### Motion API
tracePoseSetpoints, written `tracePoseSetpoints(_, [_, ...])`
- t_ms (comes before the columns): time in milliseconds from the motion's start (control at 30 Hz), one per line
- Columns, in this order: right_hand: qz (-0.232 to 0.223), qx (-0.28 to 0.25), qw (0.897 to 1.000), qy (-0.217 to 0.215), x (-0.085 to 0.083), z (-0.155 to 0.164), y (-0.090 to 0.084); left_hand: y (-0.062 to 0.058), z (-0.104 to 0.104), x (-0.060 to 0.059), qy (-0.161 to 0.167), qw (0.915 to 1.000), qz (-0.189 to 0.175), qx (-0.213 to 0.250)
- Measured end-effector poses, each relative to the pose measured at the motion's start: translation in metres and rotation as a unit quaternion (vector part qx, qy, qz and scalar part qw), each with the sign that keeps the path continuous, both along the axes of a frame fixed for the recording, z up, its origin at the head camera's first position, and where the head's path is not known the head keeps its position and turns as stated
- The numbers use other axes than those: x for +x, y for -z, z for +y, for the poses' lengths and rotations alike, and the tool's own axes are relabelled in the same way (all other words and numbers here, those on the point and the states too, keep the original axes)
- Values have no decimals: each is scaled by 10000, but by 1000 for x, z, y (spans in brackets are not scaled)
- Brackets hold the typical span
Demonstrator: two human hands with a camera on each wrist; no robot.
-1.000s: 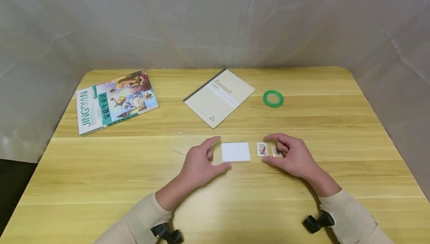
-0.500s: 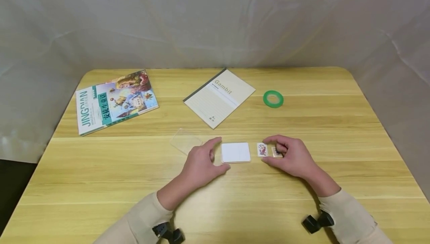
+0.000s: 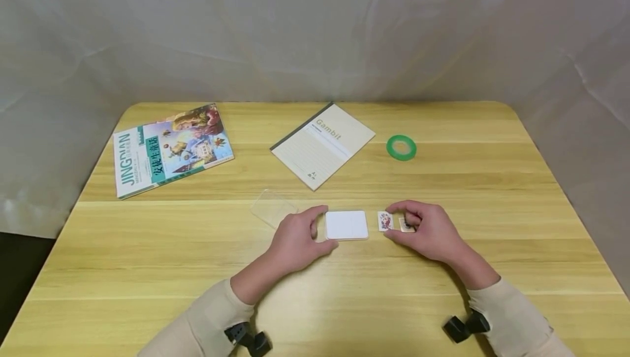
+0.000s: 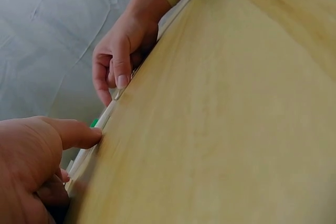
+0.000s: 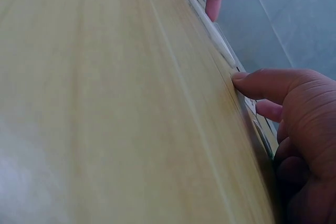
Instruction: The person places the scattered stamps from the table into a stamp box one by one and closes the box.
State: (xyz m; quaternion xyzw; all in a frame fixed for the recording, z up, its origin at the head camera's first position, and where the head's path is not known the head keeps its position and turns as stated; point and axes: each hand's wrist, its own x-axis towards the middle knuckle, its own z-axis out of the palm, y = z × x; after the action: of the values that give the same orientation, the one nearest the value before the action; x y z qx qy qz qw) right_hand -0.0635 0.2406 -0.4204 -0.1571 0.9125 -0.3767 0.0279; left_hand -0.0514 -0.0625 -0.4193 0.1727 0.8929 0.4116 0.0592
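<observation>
— Two hands are working low on the wooden surface (image 3: 147, 258), and I'm listing from biggest down. What are you seeing at the back?

— I'm seeing a picture book (image 3: 169, 149) lying at the far left, a Gambit notebook (image 3: 322, 144) lying mid-back, and a green tape ring (image 3: 401, 147) lying to its right, all well apart.

— And nearer?

— I'm watching my left hand (image 3: 295, 239) pinching the white card box (image 3: 346, 224) at its left edge, thumb on the near side, forefinger on the far side. A clear lid (image 3: 273, 208) is lying just behind that hand.

— The right hand?

— My right hand (image 3: 425, 231) is curling its fingers over one small card (image 3: 406, 224); another small picture card (image 3: 385, 221) is lying between it and the box.
</observation>
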Motion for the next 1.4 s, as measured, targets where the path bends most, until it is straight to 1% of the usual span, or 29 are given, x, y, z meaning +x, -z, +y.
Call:
tracePoseSetpoints(267, [156,-169,9997,-21,1,1,1,1,1,1,-24,9999,13,-126])
tracePoseSetpoints(500, [122,-341,9993,91,3,0,0,1,1,1,-29,9999,55,-112])
tracePoseSetpoints(833, [149,-420,9989,150,4,-1,-1,1,1,1,-53,9999,48,-156])
tracePoseSetpoints(967, [148,-514,9984,184,5,-3,-4,2,1,1,-58,9998,109,-160])
tracePoseSetpoints(1167, [146,-737,9972,16,5,-15,-9,3,1,0,-82,9998,85,-186])
tracePoseSetpoints(1400, [79,-944,9954,-143,2,-32,-11,2,2,0,-103,9998,68,-175])
